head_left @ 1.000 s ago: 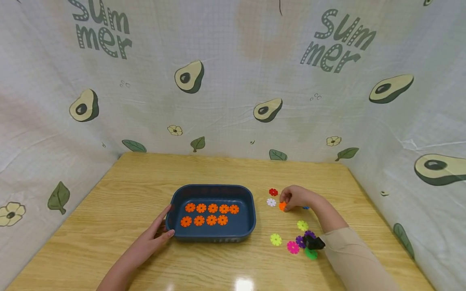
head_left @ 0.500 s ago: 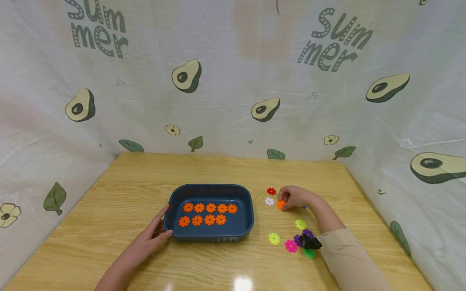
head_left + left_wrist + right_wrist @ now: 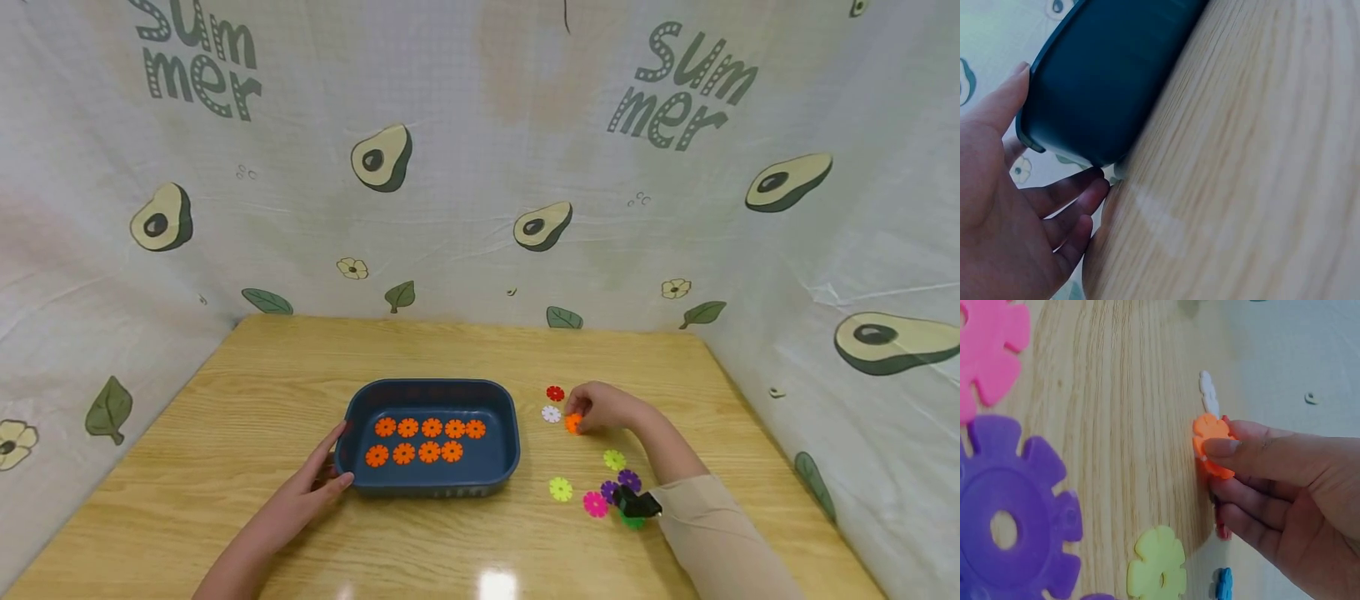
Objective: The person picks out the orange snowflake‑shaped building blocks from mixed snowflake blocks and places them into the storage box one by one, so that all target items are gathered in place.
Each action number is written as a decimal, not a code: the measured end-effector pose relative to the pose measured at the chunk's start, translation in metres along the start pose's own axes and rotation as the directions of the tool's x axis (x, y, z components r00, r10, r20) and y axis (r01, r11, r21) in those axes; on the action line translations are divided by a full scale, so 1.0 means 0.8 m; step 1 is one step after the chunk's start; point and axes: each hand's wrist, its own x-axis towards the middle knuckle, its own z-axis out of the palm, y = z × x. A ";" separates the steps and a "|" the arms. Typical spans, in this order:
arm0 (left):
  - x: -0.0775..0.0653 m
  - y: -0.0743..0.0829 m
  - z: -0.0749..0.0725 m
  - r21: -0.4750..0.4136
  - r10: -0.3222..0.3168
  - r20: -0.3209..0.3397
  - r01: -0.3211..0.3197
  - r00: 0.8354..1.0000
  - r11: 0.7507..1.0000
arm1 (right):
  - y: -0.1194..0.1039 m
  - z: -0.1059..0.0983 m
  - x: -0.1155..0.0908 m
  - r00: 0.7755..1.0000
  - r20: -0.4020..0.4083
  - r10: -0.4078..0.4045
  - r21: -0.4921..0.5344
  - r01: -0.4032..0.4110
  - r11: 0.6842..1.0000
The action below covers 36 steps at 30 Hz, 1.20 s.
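Observation:
My left hand [image 3: 306, 493] holds the left end of a dark blue plastic basin [image 3: 480, 460]. In the left wrist view its thumb lies at the rim and the other fingertips bend in close to the base. Two rows of orange flower-shaped discs [image 3: 431, 427] lie flat inside the basin. To the right, my right hand [image 3: 609, 407] pinches another orange flower-shaped disc [image 3: 1213, 428] between thumb and fingers, close over the table. A white disc [image 3: 551, 414] and a red disc [image 3: 555, 393] lie just left of that hand.
Nearer on the right lie yellow discs [image 3: 561, 489], a pink disc [image 3: 596, 504], purple discs [image 3: 1019, 515] and a green disc [image 3: 632, 522], partly under the black wrist device [image 3: 637, 503]. A blue disc [image 3: 1225, 584] lies near the right hand. Printed cloth [image 3: 450, 208] encloses the wooden table [image 3: 420, 550].
The whole head view has shifted slightly left. My right hand keeps its pinch on the orange disc with hardly any movement, and my left hand stays at the basin.

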 end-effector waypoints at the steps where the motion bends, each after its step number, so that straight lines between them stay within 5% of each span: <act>1: 0.000 0.000 0.000 -0.001 0.001 0.001 -0.001 1.000 1.000 | -0.001 0.000 0.000 1.000 -0.001 0.002 -0.003 -0.002 1.000; 18: 0.000 -0.001 0.001 -0.024 -0.003 -0.003 0.002 1.000 1.000 | -0.036 0.002 -0.010 0.997 -0.025 -0.066 0.112 0.069 0.991; 25: -0.001 -0.003 0.002 -0.022 0.009 0.006 -0.009 1.000 1.000 | -0.056 0.009 -0.018 0.994 -0.016 -0.109 0.222 0.110 0.969; 36: 0.000 -0.003 0.001 -0.024 0.010 0.013 -0.010 1.000 1.000 | -0.085 0.013 -0.030 0.981 -0.029 -0.192 0.251 0.194 0.948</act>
